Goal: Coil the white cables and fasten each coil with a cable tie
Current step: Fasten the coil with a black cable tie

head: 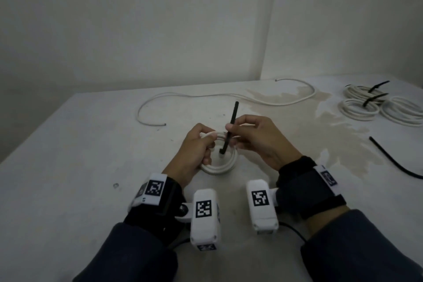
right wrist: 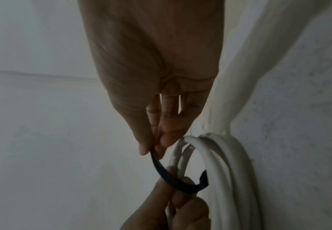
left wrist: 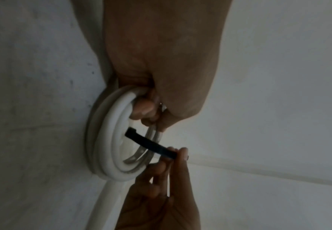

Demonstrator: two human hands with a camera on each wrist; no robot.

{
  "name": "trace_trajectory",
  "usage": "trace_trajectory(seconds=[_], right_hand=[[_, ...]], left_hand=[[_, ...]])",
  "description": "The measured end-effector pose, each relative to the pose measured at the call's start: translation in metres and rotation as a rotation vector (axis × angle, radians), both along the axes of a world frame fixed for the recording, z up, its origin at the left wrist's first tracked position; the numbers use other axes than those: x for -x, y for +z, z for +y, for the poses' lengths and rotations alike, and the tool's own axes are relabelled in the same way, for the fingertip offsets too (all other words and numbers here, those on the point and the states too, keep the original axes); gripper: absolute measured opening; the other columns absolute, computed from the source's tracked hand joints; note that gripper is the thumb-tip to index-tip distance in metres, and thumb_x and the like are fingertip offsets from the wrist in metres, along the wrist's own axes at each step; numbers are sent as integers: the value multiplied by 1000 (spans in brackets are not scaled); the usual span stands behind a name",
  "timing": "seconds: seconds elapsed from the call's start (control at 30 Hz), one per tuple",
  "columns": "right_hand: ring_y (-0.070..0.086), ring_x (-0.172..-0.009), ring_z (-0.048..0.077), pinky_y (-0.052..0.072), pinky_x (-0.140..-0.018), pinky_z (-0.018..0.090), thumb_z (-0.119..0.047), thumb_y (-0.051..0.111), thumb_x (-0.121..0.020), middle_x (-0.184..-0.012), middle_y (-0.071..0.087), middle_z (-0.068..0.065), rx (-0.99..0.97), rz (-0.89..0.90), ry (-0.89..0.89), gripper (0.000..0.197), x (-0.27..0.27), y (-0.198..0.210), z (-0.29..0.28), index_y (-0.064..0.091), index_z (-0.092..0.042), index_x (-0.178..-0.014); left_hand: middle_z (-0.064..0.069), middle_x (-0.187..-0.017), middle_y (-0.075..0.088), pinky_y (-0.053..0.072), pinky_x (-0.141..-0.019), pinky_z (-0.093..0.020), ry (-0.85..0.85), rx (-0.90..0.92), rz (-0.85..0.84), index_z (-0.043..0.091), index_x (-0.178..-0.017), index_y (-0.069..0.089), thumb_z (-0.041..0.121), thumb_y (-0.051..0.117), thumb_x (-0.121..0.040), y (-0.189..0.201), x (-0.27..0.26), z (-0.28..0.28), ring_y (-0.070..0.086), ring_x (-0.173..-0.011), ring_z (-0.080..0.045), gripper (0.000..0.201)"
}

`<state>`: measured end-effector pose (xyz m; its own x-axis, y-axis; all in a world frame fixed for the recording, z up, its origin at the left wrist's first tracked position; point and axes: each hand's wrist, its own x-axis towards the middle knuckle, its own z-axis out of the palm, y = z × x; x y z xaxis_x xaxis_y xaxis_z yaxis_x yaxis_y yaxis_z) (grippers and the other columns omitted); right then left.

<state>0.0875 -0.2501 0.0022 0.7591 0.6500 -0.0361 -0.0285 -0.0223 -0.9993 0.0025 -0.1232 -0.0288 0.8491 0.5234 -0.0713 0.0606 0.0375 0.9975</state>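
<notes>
- From the head view we see the left hand (head: 194,153) gripping a coil of white cable (head: 219,165) that stands on its edge on the table (head: 68,167), while the right hand (head: 258,139) pinches a black cable tie (head: 230,128) poking down through the coil's middle. A loose white cable (head: 229,96) lies farther back, tied coils (head: 375,105) sit at the far right, and a spare black tie (head: 393,162) lies nearer on the right.
- From the left wrist we see fingers (left wrist: 143,109) curled round the coil's strands and the tie's square head inside the ring.
- From the right wrist we see thumb and finger clamped on the tie's strip, which curves under the strands.
</notes>
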Motion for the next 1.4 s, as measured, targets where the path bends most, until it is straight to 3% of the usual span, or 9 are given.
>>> trace_trajectory(seconds=[0.17, 0.4, 0.57, 0.7, 0.87, 0.97, 1.13, 1.27, 1.4], right_hand=[[56, -51, -1, 39, -50, 9, 3, 75, -75, -59, 67, -9, -19, -189, 62, 11, -1, -8, 1, 69, -4, -78], [61, -59, 13, 49, -60, 16, 20, 71, -66, -60, 67, 1, -104, -153, 138, 25, -5, -16, 2, 68, -4, -63], [64, -60, 3, 50, -60, 14, 24, 69, -65, -61, 64, -6, -136, -141, 108, 29, -5, -18, 1, 63, -4, -61], [64, -68, 4, 52, -68, 18, 22, 72, -64, -77, 62, 2, -124, -182, 66, 30, -6, -20, 0, 63, -6, -60], [61, -61, 6, 49, -64, 17, 19, 74, -65, -62, 64, -1, -105, -283, 91, 25, -6, -21, -1, 65, -4, -62], [59, -59, 4, 48, -63, 15, 19, 74, -65, -62, 62, 1, -106, -301, 94, 26, -4, -21, 0, 64, -5, -62], [67, -69, 9, 51, -69, 18, 15, 73, -68, -69, 71, -1, -177, -253, 103, 19, -3, -16, -1, 69, -4, -70], [70, -83, 14, 52, -81, 24, -4, 72, -79, -82, 76, 4, -181, -267, 43, 6, -1, -11, -2, 76, -8, -78], [69, -74, 4, 47, -65, 12, -7, 64, -88, -77, 75, -4, -200, -275, -17, 12, 4, -7, 0, 74, -5, -95]], left_hand=[[-7, -67, 42, 27, -35, -17, -56, -62, -8, 9, -89, 47, 13, 48, -99, 0, -2, -1, 30, -34, -3, 10], [-2, -60, 39, 23, -35, -15, -113, 18, 24, 9, -93, 50, 11, 51, -96, 5, -2, -2, 27, -37, -6, 3], [-4, -65, 41, 25, -35, -16, -157, -2, 16, 8, -100, 48, 12, 51, -97, 5, 0, -5, 29, -36, -4, 6], [-6, -71, 43, 27, -35, -15, -125, 40, 39, 8, -113, 37, 13, 53, -97, 4, 0, -6, 31, -35, -3, 23], [-4, -68, 42, 28, -36, -15, -120, 116, 64, 7, -130, 33, 12, 54, -96, 1, -1, -4, 32, -36, -2, 40], [0, -60, 38, 28, -36, -14, -195, 52, 48, -5, -114, 53, 11, 49, -98, 0, -1, -2, 30, -36, -1, 23], [-2, -62, 38, 27, -36, -14, -131, 29, 2, 0, -96, 60, 9, 46, -99, 1, -1, -1, 29, -37, -2, 17], [-4, -65, 38, 28, -38, -14, -104, -25, -25, 1, -106, 61, 9, 44, -100, 0, -1, -1, 30, -37, -3, 20], [-2, -65, 40, 29, -38, -14, -91, -47, -50, 4, -111, 63, 9, 44, -100, -1, -2, 0, 31, -37, -2, 23]])
